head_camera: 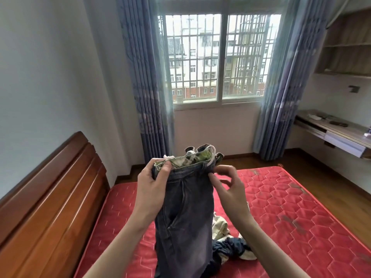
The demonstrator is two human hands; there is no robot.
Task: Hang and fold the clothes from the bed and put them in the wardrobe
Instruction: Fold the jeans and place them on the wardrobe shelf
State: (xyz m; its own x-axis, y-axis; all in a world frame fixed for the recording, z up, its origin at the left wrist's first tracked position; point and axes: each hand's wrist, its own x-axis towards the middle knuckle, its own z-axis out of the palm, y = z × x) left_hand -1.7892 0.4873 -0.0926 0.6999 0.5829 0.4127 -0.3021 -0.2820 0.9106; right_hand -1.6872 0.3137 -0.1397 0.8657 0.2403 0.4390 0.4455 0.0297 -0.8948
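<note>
I hold a pair of dark blue jeans [185,213] up by the waistband, over the red quilted mattress [291,207]. The legs hang down toward the bed. My left hand [152,183] grips the waistband's left corner, thumb in front. At the right corner my right hand [226,185] pinches the waistband with thumb and forefinger, its other fingers loosely curled. A green patterned lining and a white hanger loop [211,155] show at the top of the jeans. Behind the jeans, a small pile of cream and dark blue clothes [226,239] lies on the mattress.
A brown wooden headboard [50,197] runs along the left. Ahead is a barred window [220,57] between blue curtains [148,87]. On the right wall a desk [337,133] with small items juts out, with wooden shelves [347,45] above it. Wooden floor shows beyond the bed.
</note>
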